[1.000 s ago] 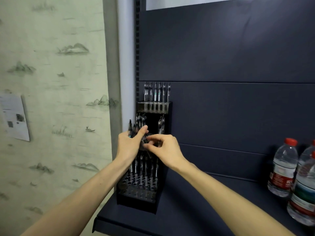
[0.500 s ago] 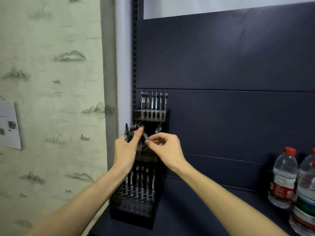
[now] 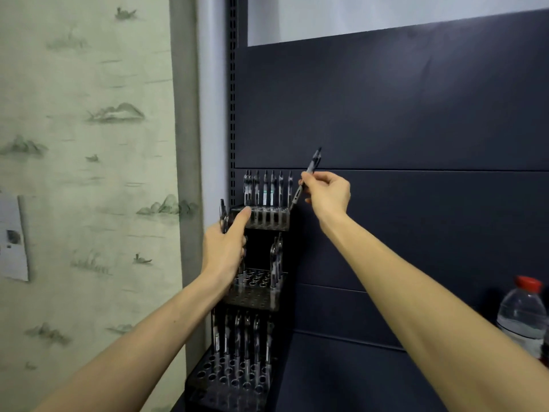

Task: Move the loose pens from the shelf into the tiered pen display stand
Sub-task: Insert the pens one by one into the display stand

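Black-and-clear pen pinched between thumb and curled fingers of the right hand, tilted, cap end up and away from the grip, writing tip down and toward the left, just above the right end of the top tier of the tiered pen display stand. Below the tip, a row of pens standing upright in that tier, packed close.

Risk from here, as a judgement: with the pen held at a slant, tip likely to catch the rim of a hole or knock a neighbouring upright pen rather than drop in; needs righting to vertical before lowering. Free hole at that end hard to make out, so a miss onto the tier's edge possible, and a pen let go there would fall down past the lower tiers. Stand is tall and narrow; a sideways push from the tip could rock it.

Left hand lower and to the left of the pinch, fingers curled round a small bunch of spare pens sticking up above the knuckles, thumb stretched up against the left end of the top tier, seemingly steadying it. Right forearm stretched up and forward, wrist cocked back, palm facing left.
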Action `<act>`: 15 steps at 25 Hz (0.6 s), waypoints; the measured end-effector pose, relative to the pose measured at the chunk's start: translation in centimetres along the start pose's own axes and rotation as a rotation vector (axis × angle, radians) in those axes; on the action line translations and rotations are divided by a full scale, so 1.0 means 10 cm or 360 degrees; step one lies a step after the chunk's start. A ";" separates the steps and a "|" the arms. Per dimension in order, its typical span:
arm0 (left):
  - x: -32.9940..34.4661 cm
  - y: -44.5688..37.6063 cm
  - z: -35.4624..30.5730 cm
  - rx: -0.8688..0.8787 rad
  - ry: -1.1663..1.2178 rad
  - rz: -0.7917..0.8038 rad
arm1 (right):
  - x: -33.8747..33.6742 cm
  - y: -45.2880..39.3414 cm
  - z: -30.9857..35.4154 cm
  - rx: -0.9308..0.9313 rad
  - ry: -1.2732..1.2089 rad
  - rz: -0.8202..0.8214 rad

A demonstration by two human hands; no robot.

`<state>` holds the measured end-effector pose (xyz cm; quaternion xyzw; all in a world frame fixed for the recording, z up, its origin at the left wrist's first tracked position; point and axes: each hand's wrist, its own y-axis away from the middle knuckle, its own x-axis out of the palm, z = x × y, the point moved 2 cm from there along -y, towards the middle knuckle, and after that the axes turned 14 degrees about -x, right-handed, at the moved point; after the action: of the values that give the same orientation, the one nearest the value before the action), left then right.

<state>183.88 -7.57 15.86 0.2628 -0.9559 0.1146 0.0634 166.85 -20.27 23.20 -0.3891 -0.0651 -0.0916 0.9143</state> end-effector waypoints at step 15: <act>0.58 -0.54 -0.36 0.0198 -0.0089 -0.0064 | 0.23 -0.28 -0.28 -0.0341 0.0348 0.0110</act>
<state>181.90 -14.00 21.36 0.2884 -0.9429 0.1651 0.0226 168.63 -24.43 23.70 -0.4741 0.0583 -0.1084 0.8718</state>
